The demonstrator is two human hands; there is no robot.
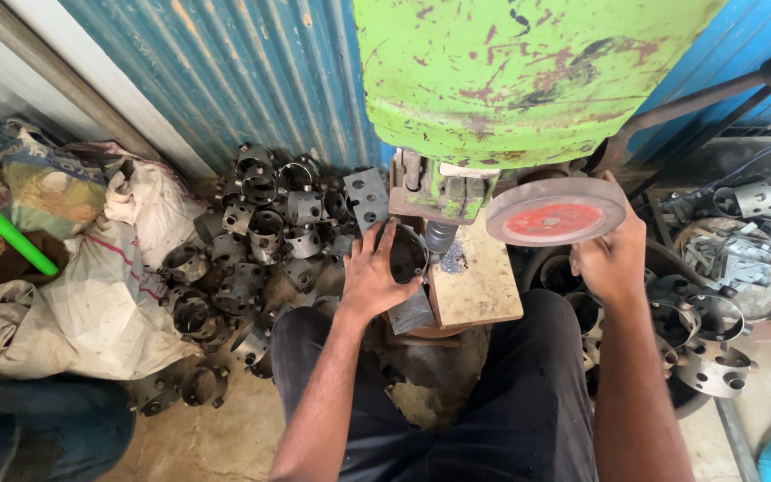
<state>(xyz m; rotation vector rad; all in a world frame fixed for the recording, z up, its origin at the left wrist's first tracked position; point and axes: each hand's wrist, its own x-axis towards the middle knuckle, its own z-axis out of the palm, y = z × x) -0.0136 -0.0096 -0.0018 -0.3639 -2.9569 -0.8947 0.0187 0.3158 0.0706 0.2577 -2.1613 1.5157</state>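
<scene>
At the far left, crumpled white and printed woven sacks lie heaped against a blue corrugated metal wall, with a bright green rod slanting across them. Just right of the sacks, a pile of dark grey perforated metal rings covers the dusty floor, reaching up to the foot of the wall and crowding the space beside the person's left knee.

The left hand reaches forward with spread fingers and clasps a dark round metal ring, holding it against the edge of a worn wooden block. The ring sits just left of the tool tip of a chipped lime-green press machine, whose bulky head overhangs the block and hides most of what lies behind it. Metal shavings lie on the block near the tool.

The right hand grips the rim of a grey metal handwheel with a red centre, fingers curled around its right edge. A dark lever bar runs up to the right behind it. Further right, shiny steel rings with holes and scrap metal strips are stacked close to the right forearm.
</scene>
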